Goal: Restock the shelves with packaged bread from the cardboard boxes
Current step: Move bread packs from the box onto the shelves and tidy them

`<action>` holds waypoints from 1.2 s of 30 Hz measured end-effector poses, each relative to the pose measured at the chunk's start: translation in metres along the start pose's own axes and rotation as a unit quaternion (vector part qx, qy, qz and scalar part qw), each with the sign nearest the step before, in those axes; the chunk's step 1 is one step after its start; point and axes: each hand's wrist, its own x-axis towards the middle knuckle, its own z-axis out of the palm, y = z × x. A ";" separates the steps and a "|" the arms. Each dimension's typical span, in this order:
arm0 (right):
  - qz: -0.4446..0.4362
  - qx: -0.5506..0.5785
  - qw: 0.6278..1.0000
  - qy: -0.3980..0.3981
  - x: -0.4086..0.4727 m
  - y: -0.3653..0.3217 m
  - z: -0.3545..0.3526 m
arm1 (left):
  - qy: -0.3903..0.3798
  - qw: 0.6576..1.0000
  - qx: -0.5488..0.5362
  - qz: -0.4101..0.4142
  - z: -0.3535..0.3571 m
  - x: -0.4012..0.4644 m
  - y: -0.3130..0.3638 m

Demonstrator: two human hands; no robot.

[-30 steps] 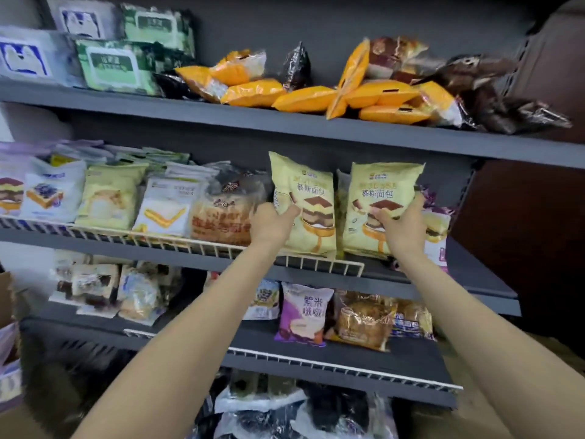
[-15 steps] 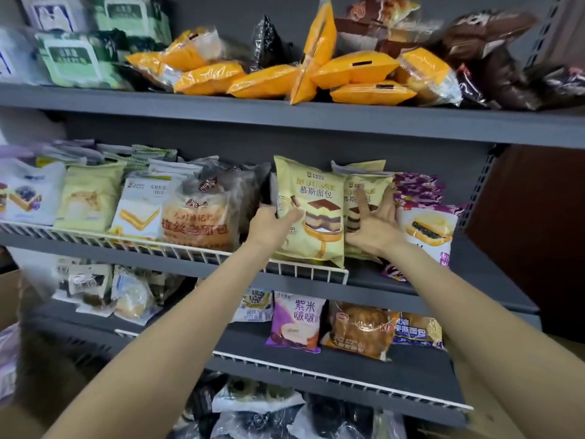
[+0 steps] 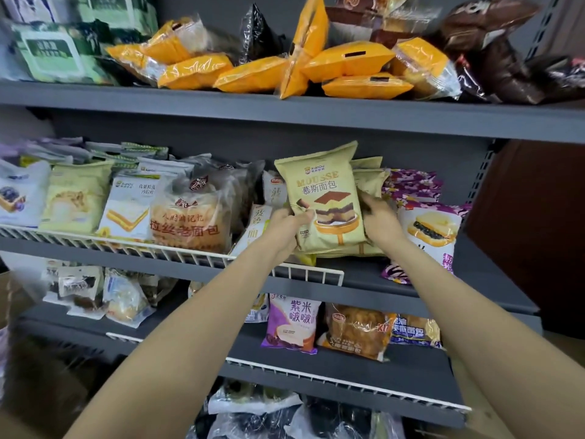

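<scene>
Left hand [image 3: 286, 221]: gripping the lower left edge of the front mousse bread pack [image 3: 324, 198], thumb lying over the pack's face. Right hand [image 3: 378, 217]: wrapping fingers around the right side of the same yellow stack, between the front pack and the matching packs behind [image 3: 368, 180].

Front mousse bread pack: standing upright, tilting slightly back, on the middle shelf [image 3: 357, 274], just right of where the white wire rail [image 3: 177, 251] is ending along that shelf's front edge.

Purple sandwich pack [image 3: 432, 231]: leaning just beside the right hand, toward the shelf's right end. Clear loaf bag [image 3: 190, 221]: sitting behind the rail, left of the left hand.

Orange packs [image 3: 345, 63]: lying piled on the top shelf [image 3: 285, 114]. Purple rice bread pack [image 3: 292, 324]: standing on the lower shelf [image 3: 348, 362], under the arms.
</scene>
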 end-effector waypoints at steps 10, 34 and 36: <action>0.083 0.286 0.955 -0.003 -0.014 -0.021 0.005 | 0.059 0.937 0.342 0.048 0.016 0.014 0.000; -0.066 -0.002 0.998 0.011 -0.050 -0.092 -0.002 | 0.109 0.768 0.586 0.234 -0.030 -0.034 0.024; -0.071 0.030 0.997 -0.015 -0.044 -0.119 0.005 | 0.147 0.729 0.617 0.257 -0.057 -0.044 0.028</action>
